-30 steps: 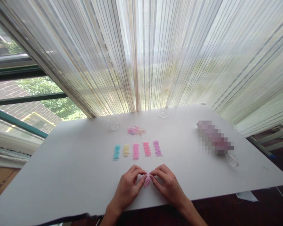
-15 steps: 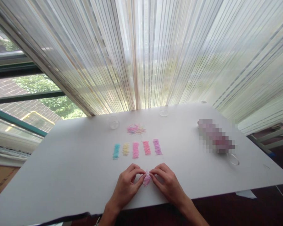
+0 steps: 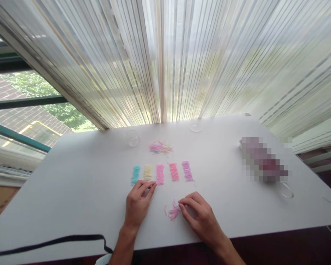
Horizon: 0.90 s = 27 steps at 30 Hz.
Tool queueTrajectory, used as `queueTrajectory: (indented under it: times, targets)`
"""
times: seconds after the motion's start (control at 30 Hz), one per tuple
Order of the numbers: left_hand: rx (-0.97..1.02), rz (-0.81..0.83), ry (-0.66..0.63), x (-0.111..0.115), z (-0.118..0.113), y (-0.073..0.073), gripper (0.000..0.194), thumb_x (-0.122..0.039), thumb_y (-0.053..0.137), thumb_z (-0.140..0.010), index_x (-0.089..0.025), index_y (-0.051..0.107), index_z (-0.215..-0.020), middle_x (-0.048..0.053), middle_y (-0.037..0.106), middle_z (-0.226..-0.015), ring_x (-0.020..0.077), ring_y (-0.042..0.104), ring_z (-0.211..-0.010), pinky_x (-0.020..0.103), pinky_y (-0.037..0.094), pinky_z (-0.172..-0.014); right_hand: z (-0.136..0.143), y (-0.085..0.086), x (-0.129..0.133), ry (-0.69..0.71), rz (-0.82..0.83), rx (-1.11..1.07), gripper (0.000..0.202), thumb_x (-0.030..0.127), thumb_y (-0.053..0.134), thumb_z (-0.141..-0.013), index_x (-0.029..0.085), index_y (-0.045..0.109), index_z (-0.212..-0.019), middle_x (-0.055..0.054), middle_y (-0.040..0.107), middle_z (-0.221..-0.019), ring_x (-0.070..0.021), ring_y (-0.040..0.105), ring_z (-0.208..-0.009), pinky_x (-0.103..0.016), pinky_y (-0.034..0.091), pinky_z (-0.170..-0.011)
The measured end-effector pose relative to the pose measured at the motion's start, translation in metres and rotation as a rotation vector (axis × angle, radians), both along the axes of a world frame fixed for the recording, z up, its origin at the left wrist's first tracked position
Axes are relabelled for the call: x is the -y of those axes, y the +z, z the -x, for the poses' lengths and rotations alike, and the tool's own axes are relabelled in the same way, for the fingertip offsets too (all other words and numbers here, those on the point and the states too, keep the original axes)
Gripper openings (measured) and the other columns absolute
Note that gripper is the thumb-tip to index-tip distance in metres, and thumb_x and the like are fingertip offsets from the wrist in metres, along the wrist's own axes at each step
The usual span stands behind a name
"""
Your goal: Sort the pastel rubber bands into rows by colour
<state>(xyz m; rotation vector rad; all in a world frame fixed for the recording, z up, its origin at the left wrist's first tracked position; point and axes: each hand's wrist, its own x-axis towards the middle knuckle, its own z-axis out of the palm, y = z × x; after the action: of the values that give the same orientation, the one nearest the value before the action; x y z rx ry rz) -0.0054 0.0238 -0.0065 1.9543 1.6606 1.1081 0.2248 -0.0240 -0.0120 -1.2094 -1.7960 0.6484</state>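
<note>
My left hand (image 3: 138,202) is closed in a pinch just below the row of coloured bundles, its fingertips by the lower end of the pink bundle (image 3: 160,174). Whatever sits between them is too small to make out. My right hand (image 3: 197,213) pinches at the edge of a small loose pile of thin pink strips (image 3: 173,211), with strips reaching its fingertips. One stray strip lies left of this pile. Also in the row are a blue bundle (image 3: 135,175), a yellow bundle (image 3: 147,172), a coral bundle (image 3: 174,172) and a purple bundle (image 3: 187,171).
Behind the row lies a mixed heap of coloured strips (image 3: 160,147). A clear round container (image 3: 132,139) and a clear lid (image 3: 195,127) stand near the back of the white table (image 3: 79,191). A blurred-out pinkish item (image 3: 262,160) is at right, a black strap (image 3: 71,238) at front left.
My left hand has moved away from the pink pile, forward and left to the pink bundle. The right hand stays by the pile, which now looks more spread out. The view has shifted slightly.
</note>
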Motion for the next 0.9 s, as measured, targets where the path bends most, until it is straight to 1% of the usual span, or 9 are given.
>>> queueTrajectory:
  times: [0.1, 0.23, 0.4, 0.6, 0.73, 0.83, 0.9]
  targets:
    - [-0.015, -0.007, 0.006, 0.0, -0.001, -0.003, 0.025, -0.039, 0.06, -0.098, -0.022, 0.078, -0.099, 0.002, 0.067, -0.085, 0.0133, 0.062, -0.066, 0.024, 0.054, -0.066, 0.0, -0.001, 0.0, 0.001, 0.007, 0.004, 0.013, 0.018, 0.058, -0.099, 0.024, 0.07, -0.098, -0.005, 0.067, -0.087, -0.02, 0.066, -0.081, -0.033, 0.058, -0.072]
    - [-0.058, -0.013, 0.017, -0.002, -0.002, -0.002, 0.025, -0.037, 0.059, -0.099, -0.022, 0.078, -0.097, 0.002, 0.067, -0.084, 0.0142, 0.065, -0.07, 0.024, 0.055, -0.068, 0.0, 0.0, -0.001, 0.002, 0.009, 0.001, 0.013, 0.017, 0.059, -0.098, 0.024, 0.07, -0.099, -0.005, 0.067, -0.086, -0.0205, 0.067, -0.08, -0.032, 0.058, -0.07]
    - [-0.107, -0.038, 0.011, -0.002, -0.003, -0.004, 0.023, -0.034, 0.059, -0.1, -0.02, 0.077, -0.099, 0.002, 0.067, -0.084, 0.0137, 0.066, -0.07, 0.024, 0.055, -0.067, 0.0, 0.001, -0.003, -0.001, 0.009, -0.002, 0.013, 0.018, 0.059, -0.098, 0.024, 0.071, -0.099, -0.005, 0.067, -0.085, -0.0205, 0.067, -0.079, -0.032, 0.058, -0.069]
    - [-0.16, -0.108, -0.001, -0.002, -0.002, -0.006, 0.021, -0.031, 0.059, -0.101, -0.02, 0.076, -0.099, 0.001, 0.067, -0.083, 0.0132, 0.067, -0.07, 0.022, 0.053, -0.065, 0.001, 0.0, -0.002, 0.01, 0.002, 0.004, 0.012, 0.016, 0.059, -0.099, 0.022, 0.07, -0.098, -0.005, 0.067, -0.086, -0.019, 0.066, -0.079, -0.031, 0.057, -0.071]
    - [-0.214, -0.204, -0.007, 0.001, -0.004, -0.003, 0.017, -0.025, 0.06, -0.1, -0.019, 0.075, -0.1, 0.001, 0.067, -0.083, 0.0138, 0.067, -0.07, 0.023, 0.052, -0.065, 0.001, 0.0, -0.002, 0.006, -0.01, -0.002, 0.012, 0.016, 0.059, -0.099, 0.022, 0.069, -0.099, -0.005, 0.067, -0.087, -0.0188, 0.066, -0.08, -0.031, 0.057, -0.072]
    - [-0.22, -0.261, -0.054, 0.008, -0.009, 0.002, 0.012, -0.022, 0.063, -0.099, -0.019, 0.074, -0.101, 0.001, 0.067, -0.082, 0.0141, 0.066, -0.071, 0.024, 0.052, -0.069, 0.001, 0.0, -0.002, -0.018, -0.025, -0.038, 0.014, 0.017, 0.06, -0.098, 0.023, 0.068, -0.107, -0.004, 0.067, -0.087, -0.0179, 0.067, -0.079, -0.03, 0.057, -0.072]
    - [-0.19, -0.261, -0.128, 0.014, -0.015, 0.005, 0.011, -0.02, 0.063, -0.098, -0.019, 0.073, -0.102, 0.001, 0.067, -0.081, 0.014, 0.066, -0.071, 0.024, 0.052, -0.069, 0.001, 0.0, -0.002, -0.036, -0.026, -0.06, 0.018, 0.017, 0.061, -0.097, 0.023, 0.067, -0.114, -0.003, 0.068, -0.088, -0.017, 0.067, -0.078, -0.028, 0.057, -0.07]
